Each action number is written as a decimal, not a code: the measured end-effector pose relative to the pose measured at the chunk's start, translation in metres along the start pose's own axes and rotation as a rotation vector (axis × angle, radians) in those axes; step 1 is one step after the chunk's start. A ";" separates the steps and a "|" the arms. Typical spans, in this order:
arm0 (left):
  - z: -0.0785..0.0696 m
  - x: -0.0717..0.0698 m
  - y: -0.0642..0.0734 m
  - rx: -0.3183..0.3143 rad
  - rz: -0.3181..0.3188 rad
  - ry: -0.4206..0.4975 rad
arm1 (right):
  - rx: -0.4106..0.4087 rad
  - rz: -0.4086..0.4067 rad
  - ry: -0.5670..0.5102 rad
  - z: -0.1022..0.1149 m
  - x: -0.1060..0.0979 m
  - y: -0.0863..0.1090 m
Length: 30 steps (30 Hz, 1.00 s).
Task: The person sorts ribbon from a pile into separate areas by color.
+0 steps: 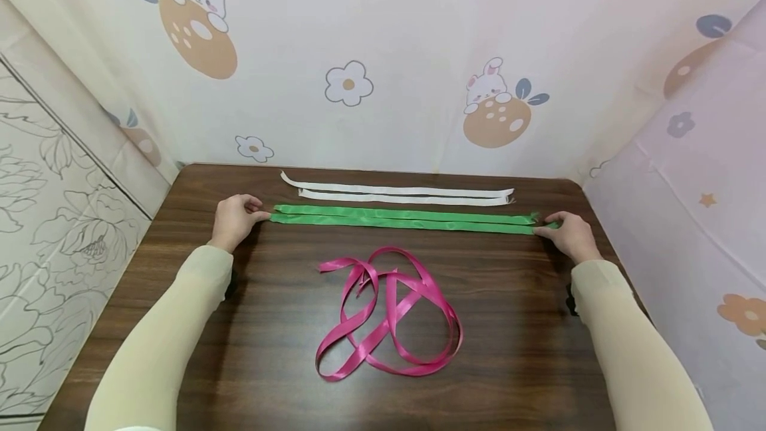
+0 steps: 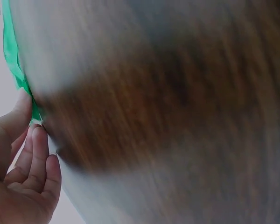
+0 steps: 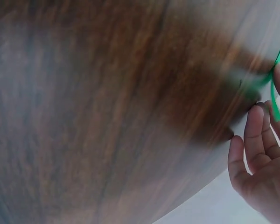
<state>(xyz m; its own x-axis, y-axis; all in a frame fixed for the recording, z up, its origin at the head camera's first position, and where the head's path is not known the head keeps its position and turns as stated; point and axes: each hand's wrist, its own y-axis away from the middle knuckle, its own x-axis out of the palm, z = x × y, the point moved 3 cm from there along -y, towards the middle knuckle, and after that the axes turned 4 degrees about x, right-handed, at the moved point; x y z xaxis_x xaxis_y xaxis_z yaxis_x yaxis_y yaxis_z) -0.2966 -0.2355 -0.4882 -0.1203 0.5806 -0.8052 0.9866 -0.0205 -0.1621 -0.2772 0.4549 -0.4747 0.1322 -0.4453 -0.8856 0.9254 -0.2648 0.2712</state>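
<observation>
Two green ribbons lie stretched side by side across the table in the head view. My left hand pinches the left end of the nearer green ribbon between thumb and fingers. At its right end, my right hand pinches the same ribbon, a short piece showing past the thumb. Just behind it runs the farther green ribbon, its frayed right end close to my right fingers. The left wrist view shows the green ribbon at my left thumb; the right wrist view shows green ribbon between my right thumb and fingers.
Two white ribbons lie parallel behind the green ones, near the table's back edge. A long pink ribbon is loosely looped in front, on the brown wooden table. A patterned curtain hangs behind the table.
</observation>
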 end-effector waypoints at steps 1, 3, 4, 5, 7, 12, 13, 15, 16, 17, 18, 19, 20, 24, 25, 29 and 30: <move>0.000 0.000 0.001 0.001 -0.005 0.002 | -0.009 -0.007 0.000 -0.001 0.000 0.001; 0.000 -0.002 0.003 0.001 -0.014 0.006 | -0.025 -0.027 -0.004 -0.002 -0.002 0.002; 0.000 -0.004 0.004 0.002 -0.018 0.009 | -0.029 -0.036 -0.008 -0.003 -0.003 0.003; -0.001 -0.005 0.004 0.003 -0.022 0.011 | -0.033 -0.044 -0.011 -0.003 -0.004 0.005; -0.004 -0.008 0.005 0.005 -0.030 0.017 | -0.034 -0.057 -0.017 -0.004 -0.006 0.007; -0.013 -0.015 0.004 0.025 -0.039 0.024 | -0.040 -0.079 -0.019 -0.006 -0.012 0.014; -0.016 -0.016 0.004 0.031 -0.038 0.027 | -0.044 -0.085 -0.021 -0.006 -0.014 0.015; -0.021 -0.018 0.004 0.045 -0.038 0.038 | -0.060 -0.102 -0.024 -0.005 -0.019 0.018; -0.024 -0.019 0.004 0.053 -0.037 0.044 | -0.072 -0.113 -0.025 -0.004 -0.021 0.019; -0.028 -0.020 0.004 0.061 -0.035 0.051 | -0.086 -0.127 -0.025 -0.003 -0.023 0.020; -0.032 -0.020 0.004 0.070 -0.034 0.055 | -0.101 -0.141 -0.026 -0.001 -0.026 0.022; -0.036 -0.021 0.004 0.080 -0.032 0.057 | -0.117 -0.157 -0.028 0.001 -0.028 0.023; -0.040 -0.022 0.004 0.089 -0.028 0.061 | -0.132 -0.172 -0.026 0.004 -0.030 0.024; -0.057 -0.024 0.006 0.122 -0.008 0.072 | -0.186 -0.208 -0.019 0.021 -0.038 0.035; -0.060 -0.024 0.007 0.126 0.000 0.074 | -0.196 -0.212 -0.015 0.026 -0.039 0.039; -0.074 -0.022 0.009 0.150 0.016 0.090 | -0.255 -0.230 0.002 0.048 -0.040 0.053; -0.077 -0.021 0.010 0.158 0.017 0.094 | -0.275 -0.239 0.004 0.053 -0.040 0.057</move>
<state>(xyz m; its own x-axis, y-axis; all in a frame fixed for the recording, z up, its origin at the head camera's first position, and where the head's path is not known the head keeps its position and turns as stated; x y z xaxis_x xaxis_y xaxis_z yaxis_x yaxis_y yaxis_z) -0.2757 -0.1848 -0.4292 -0.0855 0.6523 -0.7532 0.9579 -0.1542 -0.2423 -0.2486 0.4123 -0.4044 -0.0985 -0.3953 -0.9132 0.9911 -0.1211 -0.0545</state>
